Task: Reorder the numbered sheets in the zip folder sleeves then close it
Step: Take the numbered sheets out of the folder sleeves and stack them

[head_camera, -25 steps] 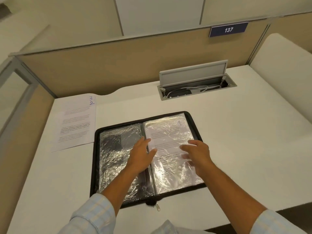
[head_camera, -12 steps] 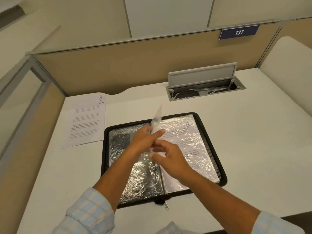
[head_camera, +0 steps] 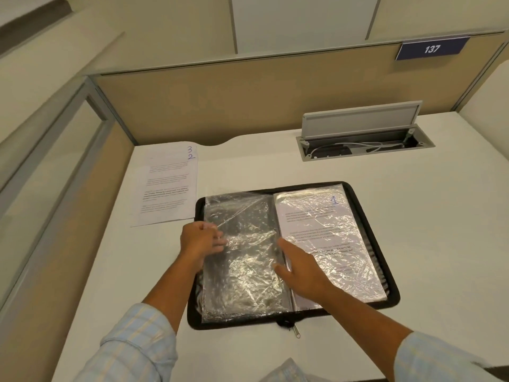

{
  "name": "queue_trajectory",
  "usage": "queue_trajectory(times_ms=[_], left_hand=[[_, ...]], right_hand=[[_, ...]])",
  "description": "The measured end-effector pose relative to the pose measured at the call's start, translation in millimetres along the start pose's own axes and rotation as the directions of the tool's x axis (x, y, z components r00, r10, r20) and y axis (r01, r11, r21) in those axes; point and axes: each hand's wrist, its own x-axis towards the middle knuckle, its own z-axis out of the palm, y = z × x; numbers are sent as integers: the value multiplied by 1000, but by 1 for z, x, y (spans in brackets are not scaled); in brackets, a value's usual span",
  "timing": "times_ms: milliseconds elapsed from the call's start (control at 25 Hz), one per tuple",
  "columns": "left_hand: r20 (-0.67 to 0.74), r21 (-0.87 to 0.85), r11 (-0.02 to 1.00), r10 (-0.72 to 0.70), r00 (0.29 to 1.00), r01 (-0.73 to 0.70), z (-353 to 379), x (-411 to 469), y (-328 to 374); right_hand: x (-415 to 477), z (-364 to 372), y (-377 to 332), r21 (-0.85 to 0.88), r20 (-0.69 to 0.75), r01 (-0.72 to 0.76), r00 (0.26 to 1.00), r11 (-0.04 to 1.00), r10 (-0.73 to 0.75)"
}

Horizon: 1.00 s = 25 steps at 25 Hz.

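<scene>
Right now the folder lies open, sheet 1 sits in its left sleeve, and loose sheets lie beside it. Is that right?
No. The head view shows the sheet marked 1 in the right sleeve; the folder lies open and loose sheets lie beside it.

Black folder (head_camera: pixel 392 288) with a silver zip pull (head_camera: pixel 296 331), the clear sleeve (head_camera: pixel 248 260) by the left hand (head_camera: pixel 199 239) is all shiny crinkly glare over dark, and the sheet (head_camera: pixel 330 224) past the right hand (head_camera: pixel 303 268) is white with black print and a blue 1. Loose sheets (head_camera: pixel 168 188) beyond the left hand are white too, blue 3 and 2 on top. Desk (head_camera: pixel 427 216) is off-white, partition (head_camera: pixel 220 100) tan, sign (head_camera: pixel 431 49) navy with white 137, cable box (head_camera: pixel 358 119) grey, cuffs (head_camera: pixel 137 346) pale blue plaid.
</scene>
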Motion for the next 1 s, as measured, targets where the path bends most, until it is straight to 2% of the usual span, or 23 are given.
queue_trajectory(times_ms=[80,160,280,360,440,520,640,720,880,1000], left_hand=[[-65,41,999,10,998,-7,-9,12,-11],[-142,172,984,74,987,-49,-13,20,-18],[-170,363,920,222,960,-148,-12,26,-26],[-102,519,815,356,929,-255,-4,26,-33],[12,670,644,487,873,-369,7,20,-37],[175,696,507,566,806,-508,20,14,-37],[375,668,378,572,729,-641,41,9,-40],[454,703,298,510,730,-646,54,9,-44],[462,790,243,369,807,-563,68,9,-49],[406,815,227,431,806,-533,72,8,-46]], right_hand=[[0,11,1,-208,47,83,996,975,-75],[0,24,1,-382,166,149,982,912,-90],[-1,39,4,-499,233,165,971,851,-52],[-1,43,5,-524,227,169,972,835,-54],[-1,44,6,-534,230,164,972,829,-44],[0,44,6,-543,231,157,972,825,-33],[2,41,4,-518,231,164,972,839,-47],[2,35,5,-483,232,175,970,858,-67],[2,14,20,-393,122,137,988,909,-96],[6,-9,40,-389,46,69,997,919,-56]])
